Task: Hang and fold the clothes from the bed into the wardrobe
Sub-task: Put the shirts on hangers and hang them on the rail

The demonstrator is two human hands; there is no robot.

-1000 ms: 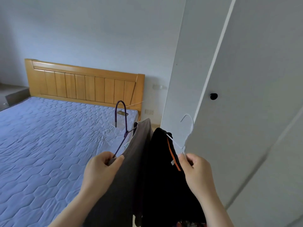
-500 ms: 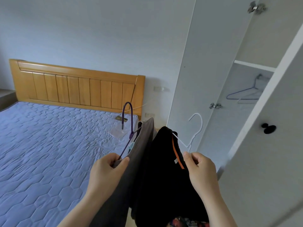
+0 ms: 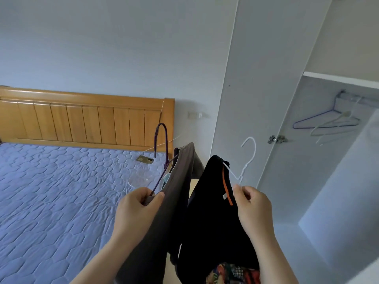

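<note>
- our left hand (image 3: 137, 208): thumb and curled fingers pinch the lower arm of a thin purple wire hanger (image 3: 162, 140), which carries a grey-brown cloth garment (image 3: 180, 181).
- our right hand (image 3: 252, 203): fingers curled, pinching the arm of a thin white wire hanger (image 3: 249, 156), which carries a black garment with an orange stripe (image 3: 207, 201).
- both garments hang side by side between our hands, in front of the open white wardrobe (image 3: 307, 171) and not yet inside it.
- wardrobe rail (image 3: 352, 99): one bare blue wire hanger (image 3: 320, 119) and one bare pale hanger (image 3: 336, 121); no clothes on it in view.
- blue quilted bed (image 3: 51, 191): no clothes on the part we see.
- patterned red and dark cloth (image 3: 231, 273) at the lower edge, below the black garment; we cannot tell what holds it.
- progress, as we judge it: these two garments are on hangers; hooking both onto the rail is left, and no folding is shown.
</note>
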